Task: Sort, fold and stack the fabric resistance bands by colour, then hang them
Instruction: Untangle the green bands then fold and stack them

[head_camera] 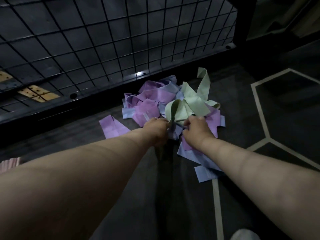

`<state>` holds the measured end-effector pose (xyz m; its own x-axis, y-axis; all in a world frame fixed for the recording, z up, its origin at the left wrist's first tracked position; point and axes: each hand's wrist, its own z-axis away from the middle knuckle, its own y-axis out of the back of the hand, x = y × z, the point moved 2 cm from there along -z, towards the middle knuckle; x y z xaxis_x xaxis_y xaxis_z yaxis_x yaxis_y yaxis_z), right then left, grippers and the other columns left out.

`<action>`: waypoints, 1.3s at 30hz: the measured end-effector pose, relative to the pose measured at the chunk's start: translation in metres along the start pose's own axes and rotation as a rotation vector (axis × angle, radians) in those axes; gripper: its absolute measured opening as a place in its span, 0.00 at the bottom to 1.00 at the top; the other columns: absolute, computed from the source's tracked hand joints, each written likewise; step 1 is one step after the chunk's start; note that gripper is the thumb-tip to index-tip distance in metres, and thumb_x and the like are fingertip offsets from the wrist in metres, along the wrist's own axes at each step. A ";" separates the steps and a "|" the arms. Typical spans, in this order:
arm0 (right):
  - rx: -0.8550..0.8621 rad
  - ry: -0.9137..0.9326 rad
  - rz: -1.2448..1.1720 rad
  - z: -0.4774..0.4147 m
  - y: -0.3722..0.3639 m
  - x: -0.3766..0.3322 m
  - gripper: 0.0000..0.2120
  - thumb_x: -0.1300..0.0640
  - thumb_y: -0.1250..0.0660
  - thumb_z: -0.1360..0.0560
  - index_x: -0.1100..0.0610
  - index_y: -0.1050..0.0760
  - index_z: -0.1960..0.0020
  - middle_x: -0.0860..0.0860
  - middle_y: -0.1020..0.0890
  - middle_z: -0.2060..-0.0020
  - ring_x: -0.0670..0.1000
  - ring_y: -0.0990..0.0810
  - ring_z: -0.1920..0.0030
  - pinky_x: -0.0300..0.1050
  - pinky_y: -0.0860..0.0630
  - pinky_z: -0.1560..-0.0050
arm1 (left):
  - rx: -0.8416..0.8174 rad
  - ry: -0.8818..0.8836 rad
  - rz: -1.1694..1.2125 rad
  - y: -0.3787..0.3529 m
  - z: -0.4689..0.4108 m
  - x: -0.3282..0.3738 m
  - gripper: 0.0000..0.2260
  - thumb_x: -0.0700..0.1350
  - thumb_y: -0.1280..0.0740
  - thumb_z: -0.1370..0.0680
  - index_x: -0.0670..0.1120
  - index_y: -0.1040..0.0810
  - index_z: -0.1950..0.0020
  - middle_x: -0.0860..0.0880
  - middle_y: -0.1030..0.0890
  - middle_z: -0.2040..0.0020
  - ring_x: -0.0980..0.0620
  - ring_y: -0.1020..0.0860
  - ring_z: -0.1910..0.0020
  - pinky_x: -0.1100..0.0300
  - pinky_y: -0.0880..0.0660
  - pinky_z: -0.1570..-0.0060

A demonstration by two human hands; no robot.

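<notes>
A jumbled pile of fabric resistance bands lies on the dark floor: purple bands (149,97), blue bands (203,160) and pale green bands (194,99). One purple band (112,126) lies apart at the pile's left. Both hands reach into the near edge of the pile. My left hand (156,129) grips a looped green band (171,110) that rises from its fingers. My right hand (195,129) has its fingers curled into the bands beside that green loop, seemingly holding the same band; its fingertips are hidden in the fabric.
A black wire grid panel (103,40) in a dark frame stands right behind the pile. The dark floor (285,118) carries pale hexagon lines at the right. A pink pleated cloth (8,164) shows at the left edge, a white shape (245,234) at the bottom.
</notes>
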<state>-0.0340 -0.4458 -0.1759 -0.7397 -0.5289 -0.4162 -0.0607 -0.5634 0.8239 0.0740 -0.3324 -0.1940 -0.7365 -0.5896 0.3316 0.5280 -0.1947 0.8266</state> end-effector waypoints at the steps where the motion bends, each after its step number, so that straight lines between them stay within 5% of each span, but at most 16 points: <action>1: -0.041 0.072 -0.033 0.001 -0.001 -0.002 0.22 0.62 0.35 0.26 0.53 0.31 0.33 0.58 0.33 0.34 0.61 0.27 0.38 0.53 0.29 0.34 | 0.065 -0.051 -0.029 0.005 0.005 0.006 0.20 0.47 0.32 0.24 0.53 0.26 0.31 0.54 0.30 0.28 0.44 0.33 0.32 0.53 0.34 0.32; 5: -0.106 0.218 -0.156 0.002 0.005 -0.002 0.42 0.61 0.33 0.26 0.43 0.52 0.21 0.59 0.33 0.30 0.58 0.29 0.34 0.54 0.32 0.31 | 0.343 -0.309 -0.095 0.021 0.039 0.042 0.14 0.51 0.33 0.24 0.56 0.20 0.38 0.59 0.24 0.37 0.49 0.35 0.36 0.55 0.42 0.38; 8: -0.149 0.213 0.107 -0.002 0.013 0.009 0.39 0.51 0.30 0.27 0.42 0.47 0.22 0.58 0.43 0.25 0.61 0.38 0.26 0.54 0.37 0.28 | 0.498 -0.346 -0.023 0.019 0.056 0.051 0.07 0.50 0.33 0.27 0.55 0.18 0.50 0.59 0.20 0.49 0.54 0.31 0.39 0.58 0.45 0.42; 11: -0.258 0.155 0.471 -0.002 0.017 0.021 0.39 0.44 0.29 0.27 0.36 0.47 0.23 0.57 0.59 0.21 0.63 0.52 0.22 0.57 0.46 0.26 | 0.399 -0.222 0.228 0.017 0.062 0.042 0.05 0.47 0.35 0.27 0.50 0.19 0.58 0.54 0.18 0.58 0.54 0.21 0.53 0.56 0.31 0.42; 13: -0.333 0.152 0.456 -0.004 0.013 0.025 0.35 0.44 0.31 0.26 0.35 0.44 0.24 0.53 0.61 0.21 0.60 0.55 0.21 0.57 0.47 0.25 | 0.325 -0.040 0.606 0.018 0.062 0.035 0.05 0.43 0.36 0.27 0.47 0.20 0.59 0.50 0.18 0.62 0.51 0.19 0.61 0.54 0.21 0.55; 17: -0.410 0.278 0.307 -0.001 -0.006 0.016 0.22 0.55 0.33 0.23 0.56 0.30 0.30 0.56 0.34 0.29 0.59 0.32 0.30 0.51 0.33 0.31 | 0.400 0.249 1.149 0.023 0.060 0.021 0.07 0.36 0.37 0.24 0.43 0.27 0.62 0.45 0.24 0.71 0.48 0.27 0.73 0.61 0.31 0.75; 19: -0.356 0.338 0.235 0.006 -0.012 0.010 0.18 0.58 0.33 0.24 0.58 0.26 0.35 0.54 0.26 0.38 0.57 0.25 0.38 0.47 0.29 0.37 | 0.425 0.333 1.281 0.026 0.060 0.014 0.06 0.35 0.37 0.24 0.42 0.27 0.61 0.45 0.27 0.70 0.49 0.31 0.74 0.65 0.36 0.78; 24: -0.452 0.338 0.085 0.021 -0.013 0.003 0.11 0.52 0.28 0.26 0.50 0.21 0.43 0.45 0.20 0.53 0.47 0.21 0.51 0.40 0.25 0.48 | 0.405 0.467 1.351 0.015 0.059 -0.011 0.03 0.43 0.35 0.24 0.46 0.28 0.52 0.46 0.29 0.63 0.50 0.33 0.72 0.63 0.39 0.75; 27: -0.231 0.215 0.166 0.022 -0.007 -0.001 0.08 0.47 0.33 0.25 0.51 0.26 0.52 0.50 0.21 0.50 0.54 0.21 0.49 0.47 0.24 0.48 | 0.293 0.513 1.317 0.010 0.068 -0.016 0.09 0.43 0.32 0.23 0.44 0.27 0.46 0.49 0.29 0.70 0.54 0.34 0.78 0.65 0.40 0.80; 30: -0.017 0.218 0.315 0.021 -0.003 -0.010 0.19 0.49 0.34 0.25 0.53 0.31 0.37 0.57 0.33 0.37 0.59 0.28 0.39 0.50 0.28 0.41 | 0.154 0.533 1.380 0.011 0.075 -0.017 0.07 0.42 0.33 0.23 0.41 0.26 0.47 0.50 0.29 0.75 0.55 0.35 0.78 0.63 0.40 0.78; 34: -0.158 0.465 0.095 0.024 -0.010 -0.035 0.37 0.52 0.26 0.31 0.51 0.39 0.26 0.54 0.38 0.32 0.57 0.33 0.32 0.52 0.33 0.30 | 0.116 0.420 1.379 0.024 0.073 -0.005 0.07 0.39 0.35 0.23 0.42 0.22 0.46 0.42 0.22 0.58 0.47 0.24 0.65 0.60 0.28 0.69; 37: -0.144 0.436 -0.144 0.020 -0.013 -0.047 0.27 0.56 0.29 0.29 0.44 0.31 0.32 0.50 0.26 0.36 0.53 0.26 0.37 0.53 0.28 0.35 | 0.089 0.323 1.407 0.034 0.070 0.000 0.10 0.39 0.33 0.24 0.41 0.20 0.44 0.41 0.17 0.55 0.43 0.18 0.57 0.52 0.20 0.60; 39: -0.099 0.343 -0.304 0.017 -0.005 -0.053 0.16 0.54 0.32 0.29 0.42 0.26 0.42 0.49 0.19 0.46 0.53 0.21 0.45 0.52 0.24 0.40 | 0.191 0.350 1.430 0.043 0.070 -0.004 0.08 0.40 0.36 0.24 0.41 0.19 0.49 0.44 0.19 0.63 0.47 0.21 0.66 0.58 0.26 0.67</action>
<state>-0.0060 -0.4043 -0.1515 -0.4328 -0.5005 -0.7497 -0.1639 -0.7741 0.6114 0.0701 -0.2833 -0.1276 0.4987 -0.3472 0.7942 0.6166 0.7860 -0.0435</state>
